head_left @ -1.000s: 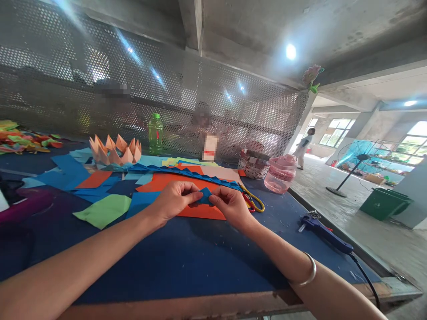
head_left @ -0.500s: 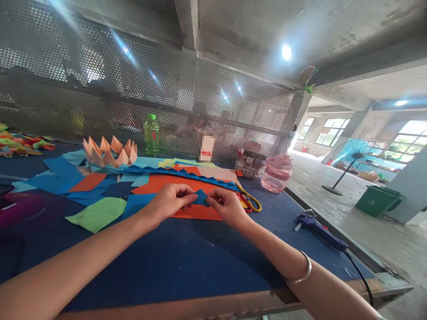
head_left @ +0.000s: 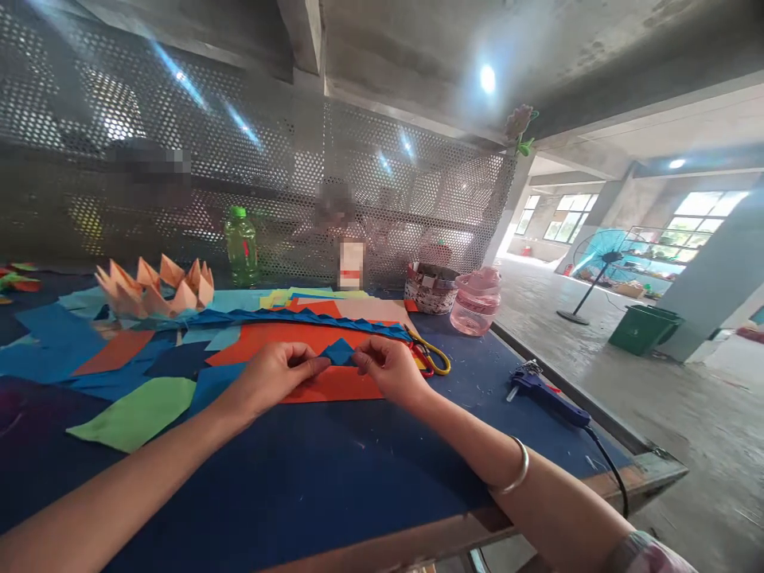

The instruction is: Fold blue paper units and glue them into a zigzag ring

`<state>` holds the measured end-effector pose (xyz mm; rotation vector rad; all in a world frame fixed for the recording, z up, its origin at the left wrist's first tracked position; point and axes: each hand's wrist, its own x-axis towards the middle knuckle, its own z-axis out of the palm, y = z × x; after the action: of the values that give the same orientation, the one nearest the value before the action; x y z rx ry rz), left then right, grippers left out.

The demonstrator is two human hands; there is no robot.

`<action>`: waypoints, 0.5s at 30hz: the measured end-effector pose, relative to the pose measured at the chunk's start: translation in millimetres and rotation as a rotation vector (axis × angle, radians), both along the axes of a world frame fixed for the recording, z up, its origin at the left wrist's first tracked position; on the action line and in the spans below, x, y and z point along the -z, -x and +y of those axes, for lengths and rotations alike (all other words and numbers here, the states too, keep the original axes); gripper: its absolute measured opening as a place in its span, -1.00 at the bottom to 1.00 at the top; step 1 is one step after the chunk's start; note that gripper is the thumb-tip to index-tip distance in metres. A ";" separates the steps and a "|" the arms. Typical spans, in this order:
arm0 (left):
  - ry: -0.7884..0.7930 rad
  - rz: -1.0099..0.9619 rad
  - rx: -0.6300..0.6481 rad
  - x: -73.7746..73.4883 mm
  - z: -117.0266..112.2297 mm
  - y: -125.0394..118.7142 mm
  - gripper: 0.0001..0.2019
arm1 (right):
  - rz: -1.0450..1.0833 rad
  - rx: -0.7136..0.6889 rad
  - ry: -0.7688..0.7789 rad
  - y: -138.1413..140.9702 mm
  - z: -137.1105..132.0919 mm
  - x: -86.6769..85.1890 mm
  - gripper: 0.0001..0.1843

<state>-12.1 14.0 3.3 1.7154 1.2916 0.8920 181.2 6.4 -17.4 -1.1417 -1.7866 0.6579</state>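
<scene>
A small folded piece of blue paper (head_left: 338, 352) is pinched at both ends, its peak pointing up. My left hand (head_left: 280, 368) grips its left corner between thumb and finger. At the right corner, my right hand (head_left: 387, 368) does the same. Orange paper sheets (head_left: 334, 388) lie just beneath and behind the hands. Behind them runs a long blue zigzag paper strip (head_left: 298, 317). Scissors with yellow and red handles (head_left: 438, 356) rest right of my right hand. A green sheet of paper (head_left: 137, 414) lies left, partly behind my left forearm.
An orange folded-paper crown (head_left: 155, 294) stands at the back left, near a green bottle (head_left: 241, 247). A patterned basket (head_left: 430, 290) and a pink plastic jar (head_left: 476, 304) stand back right. A blue glue gun (head_left: 549, 396) with a cord lies by the table's right edge.
The view has swung to the right, so table things sit further left. My hands have drawn slightly apart, and more of the blue paper shows between them.
</scene>
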 end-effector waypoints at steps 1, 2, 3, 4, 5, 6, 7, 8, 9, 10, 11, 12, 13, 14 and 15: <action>-0.001 0.014 -0.005 0.2 0.8 0.8 -0.59 | 0.005 -0.004 0.004 -0.3 0.7 0.5 -0.86; -0.006 0.022 -0.005 0.1 1.5 1.6 -0.59 | 0.009 -0.009 0.009 -0.4 1.2 0.8 -0.87; -0.011 0.023 -0.001 -0.1 2.0 2.3 -0.60 | 0.013 -0.011 0.014 -0.4 1.5 0.9 -0.87; -0.010 0.017 0.006 -0.4 2.4 3.1 -0.61 | 0.016 -0.010 0.019 -0.4 1.7 0.6 -0.88; 0.001 0.002 0.009 -0.7 2.8 3.8 -0.63 | 0.019 -0.008 0.021 -0.2 1.7 0.2 -0.89; 0.023 -0.020 0.011 -0.9 3.2 4.5 -0.63 | 0.019 -0.003 0.022 -0.1 1.6 -0.2 -0.89; 0.051 -0.042 0.014 -0.9 3.6 5.1 -0.63 | 0.017 0.002 0.024 0.0 1.6 -0.6 -0.88; 0.076 -0.059 0.013 -0.9 3.9 5.8 -0.62 | 0.015 0.006 0.026 -0.1 1.5 -0.8 -0.88; 0.090 -0.061 0.010 -0.9 4.1 6.5 -0.61 | 0.010 0.011 0.029 -0.2 1.6 -0.8 -0.88; 0.090 -0.049 0.008 -0.9 4.1 7.2 -0.61 | 0.005 0.013 0.032 -0.5 1.6 -0.6 -0.88; 0.079 -0.029 0.005 -0.9 4.2 7.8 -0.61 | 0.001 0.014 0.037 -0.9 1.6 -0.3 -0.88; 0.066 -0.008 0.002 -1.0 4.1 8.5 -0.62 | -0.002 0.016 0.043 -1.4 1.7 -0.2 -0.88; 0.054 0.006 0.001 -1.2 4.1 9.2 -0.63 | -0.002 0.017 0.046 -2.0 1.7 -0.3 -0.89; 0.047 0.011 0.003 -1.5 4.1 10.0 -0.64 | -0.005 0.018 0.047 -2.6 1.6 -0.7 -0.89; 0.044 0.007 0.016 -1.9 4.1 10.7 -0.66 | -0.012 0.018 0.045 -3.2 1.4 -1.4 -0.88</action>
<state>-22.8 18.2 5.2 1.6937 1.2911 0.8425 184.4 7.7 -16.0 -1.1925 -1.7775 0.6845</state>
